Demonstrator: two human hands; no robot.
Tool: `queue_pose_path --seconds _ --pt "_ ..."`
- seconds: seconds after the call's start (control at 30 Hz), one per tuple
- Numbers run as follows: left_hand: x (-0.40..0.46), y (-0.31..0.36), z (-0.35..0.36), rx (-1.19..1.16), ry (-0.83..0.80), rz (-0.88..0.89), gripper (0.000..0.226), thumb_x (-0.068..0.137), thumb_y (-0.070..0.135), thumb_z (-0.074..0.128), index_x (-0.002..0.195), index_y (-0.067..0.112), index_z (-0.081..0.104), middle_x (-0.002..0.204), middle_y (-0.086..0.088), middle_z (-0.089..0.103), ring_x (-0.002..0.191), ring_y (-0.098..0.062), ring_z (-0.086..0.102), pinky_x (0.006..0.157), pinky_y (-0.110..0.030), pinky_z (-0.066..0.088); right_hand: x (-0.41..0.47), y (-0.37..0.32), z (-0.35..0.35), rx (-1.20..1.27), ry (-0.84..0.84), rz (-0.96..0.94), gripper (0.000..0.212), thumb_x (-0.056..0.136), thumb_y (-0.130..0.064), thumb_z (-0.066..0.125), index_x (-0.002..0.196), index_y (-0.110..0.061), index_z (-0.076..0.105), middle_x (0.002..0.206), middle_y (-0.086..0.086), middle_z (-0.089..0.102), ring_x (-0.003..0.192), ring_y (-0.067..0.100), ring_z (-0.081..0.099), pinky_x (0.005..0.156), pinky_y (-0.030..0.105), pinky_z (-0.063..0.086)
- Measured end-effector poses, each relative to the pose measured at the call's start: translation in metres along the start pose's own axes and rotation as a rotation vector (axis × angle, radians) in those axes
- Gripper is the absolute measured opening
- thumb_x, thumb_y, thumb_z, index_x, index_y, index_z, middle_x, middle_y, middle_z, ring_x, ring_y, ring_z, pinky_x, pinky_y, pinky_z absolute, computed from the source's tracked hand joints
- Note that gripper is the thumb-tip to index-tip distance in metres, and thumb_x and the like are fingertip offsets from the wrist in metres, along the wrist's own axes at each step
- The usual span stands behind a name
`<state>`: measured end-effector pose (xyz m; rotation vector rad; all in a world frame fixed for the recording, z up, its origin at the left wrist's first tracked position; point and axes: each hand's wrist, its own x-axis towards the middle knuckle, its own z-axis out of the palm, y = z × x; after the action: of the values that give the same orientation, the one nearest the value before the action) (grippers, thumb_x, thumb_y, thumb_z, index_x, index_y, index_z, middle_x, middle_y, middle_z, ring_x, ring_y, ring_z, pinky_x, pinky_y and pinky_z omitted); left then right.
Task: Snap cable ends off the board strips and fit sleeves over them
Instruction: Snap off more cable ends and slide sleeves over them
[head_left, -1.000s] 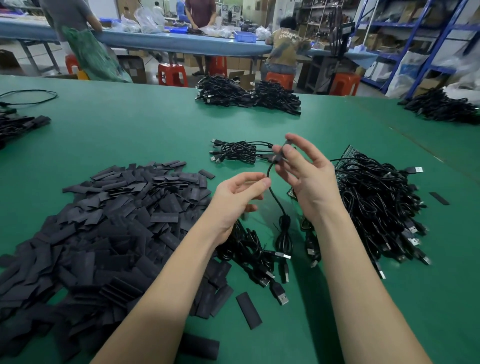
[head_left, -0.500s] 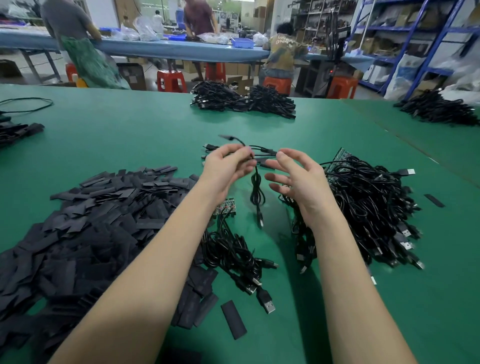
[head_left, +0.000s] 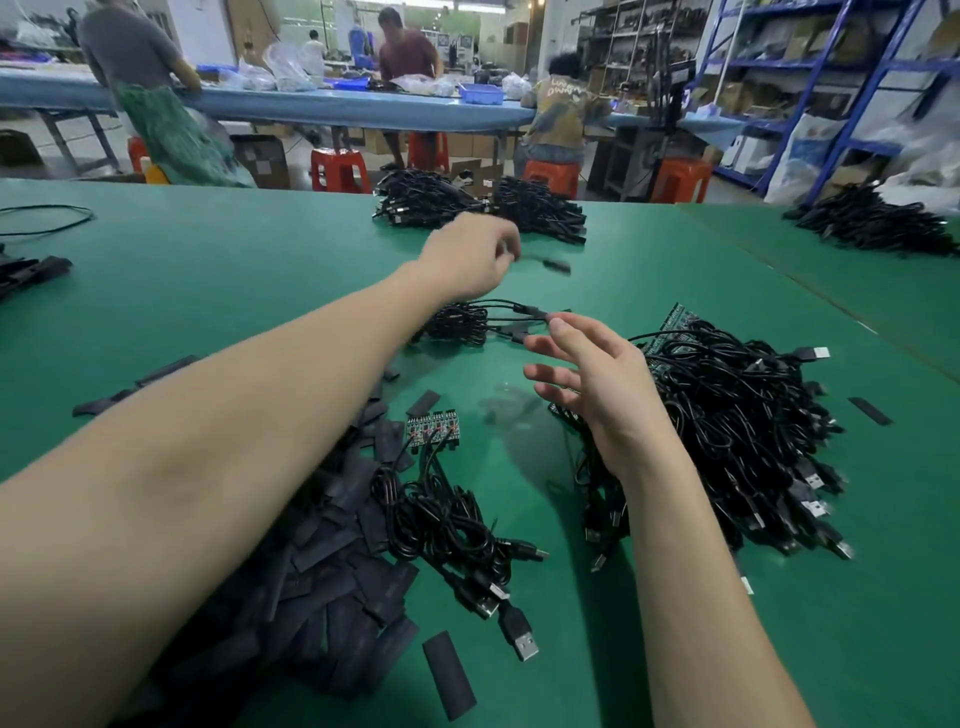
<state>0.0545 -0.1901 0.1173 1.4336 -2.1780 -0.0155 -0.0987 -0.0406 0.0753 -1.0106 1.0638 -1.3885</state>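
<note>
Since half a second ago, my left hand (head_left: 470, 257) has left the spot beside my right and reached far forward over the green table (head_left: 218, 291), and the cable it held there is gone from between my hands. From the head view, that left hand hangs above the table with its fingers loosely curled; a blurred dark cable end (head_left: 556, 265) shows just beyond the fingertips, and I cannot tell whether my grip still touches it. My right hand (head_left: 597, 384) hovers with fingers spread, its grip empty, its fingertips just beside a small bundle of sleeved cables (head_left: 467, 322) lying on the table. To its right lies the big heap of cables (head_left: 737, 431) with green board strips (head_left: 678, 319) poking out at its far edge. Below my left forearm spreads the pile of flat black sleeves (head_left: 332, 571), and near it a short board strip (head_left: 432, 427) sits with its cables (head_left: 457, 530) trailing toward me.
</note>
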Motion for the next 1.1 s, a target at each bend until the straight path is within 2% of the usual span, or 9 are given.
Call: queue_pose_path --seconds 0.13,0.3,0.43,0.5,0.63,0.73,0.83,0.93,1.1 --pt "-0.012 -0.012 0.042 0.29 -0.164 0.011 0.024 0.098 0.022 0.053 0.114 0.027 0.071 0.119 -0.004 0.069 0.112 -0.029 0.061 0.082 -0.034 0.045 0.0 0.001 -0.002 -0.008 -0.018 0.01 0.013 0.099 -0.021 0.064 0.11 -0.014 0.067 0.089 0.005 0.078 0.069 0.019 0.07 0.058 0.023 0.056" --pt "-0.025 -0.021 0.061 0.237 -0.112 0.028 0.025 0.1 0.03 0.056 0.121 0.025 0.068 0.12 -0.004 0.063 0.115 -0.026 0.058 0.084 -0.035 0.045 0.001 0.003 -0.002 -0.014 -0.023 0.032 0.016 0.098 -0.022 0.065 0.111 -0.012 0.067 0.087 0.005 0.078 0.067 0.019 0.07 0.057 0.023 0.056" --pt "-0.044 -0.015 0.043 0.028 -0.034 -0.003 0.031 0.096 0.03 0.062 0.125 0.02 0.063 0.12 -0.006 0.061 0.115 -0.024 0.055 0.096 -0.038 0.046 -0.002 0.002 0.001 -0.051 -0.036 0.028 0.012 0.098 -0.021 0.065 0.107 -0.013 0.067 0.085 0.005 0.077 0.064 0.018 0.068 0.056 0.023 0.055" --pt "-0.064 -0.01 0.029 -0.172 0.062 -0.062 0.024 0.093 0.027 0.065 0.116 0.019 0.067 0.112 -0.003 0.064 0.102 -0.021 0.06 0.093 -0.035 0.048 -0.003 0.001 0.003 -0.099 -0.038 0.022 0.012 0.098 -0.02 0.065 0.105 -0.011 0.068 0.084 0.006 0.076 0.062 0.017 0.067 0.055 0.022 0.054" --pt "-0.127 -0.005 0.008 -0.594 0.156 -0.23 0.004 0.093 0.025 0.068 0.095 0.024 0.072 0.09 0.014 0.071 0.08 0.001 0.063 0.077 -0.012 0.047 -0.005 0.006 0.016 -0.382 -0.12 0.063 0.014 0.098 -0.019 0.064 0.104 -0.007 0.069 0.084 0.007 0.075 0.058 0.014 0.065 0.052 0.022 0.054" --pt "-0.163 -0.007 0.01 -0.743 0.172 -0.348 0.004 0.093 0.025 0.069 0.092 0.023 0.072 0.087 0.014 0.071 0.067 0.007 0.06 0.066 -0.008 0.046 -0.008 0.024 0.032 -0.713 -0.232 0.184 0.014 0.095 -0.025 0.067 0.096 -0.012 0.071 0.088 0.009 0.075 0.07 0.019 0.07 0.069 0.031 0.062" --pt "-0.177 -0.006 0.019 -0.793 0.247 -0.448 0.006 0.094 0.02 0.068 0.089 0.019 0.071 0.078 0.009 0.071 0.061 0.008 0.06 0.063 -0.01 0.046 -0.008 0.045 0.044 -1.016 -0.124 0.157 0.034 0.084 -0.048 0.074 0.1 -0.018 0.076 0.093 0.007 0.077 0.092 0.02 0.071 0.085 0.028 0.055" --pt "-0.18 -0.003 0.023 -0.79 0.34 -0.465 0.007 0.095 0.017 0.067 0.088 0.018 0.069 0.078 0.01 0.07 0.066 0.007 0.063 0.065 -0.01 0.046 -0.013 0.055 0.05 -0.844 -0.01 0.162 0.039 0.073 -0.048 0.085 0.099 -0.02 0.077 0.093 0.002 0.075 0.087 0.016 0.068 0.077 0.024 0.05" --pt "-0.18 -0.004 0.021 -0.719 0.42 -0.417 0.006 0.095 0.025 0.067 0.09 0.027 0.064 0.09 0.013 0.069 0.09 -0.006 0.065 0.077 -0.027 0.053 -0.011 0.046 0.038 -0.304 -0.107 0.321 0.02 0.075 -0.013 0.088 0.09 -0.013 0.074 0.076 0.004 0.072 0.061 0.01 0.064 0.059 0.021 0.052"
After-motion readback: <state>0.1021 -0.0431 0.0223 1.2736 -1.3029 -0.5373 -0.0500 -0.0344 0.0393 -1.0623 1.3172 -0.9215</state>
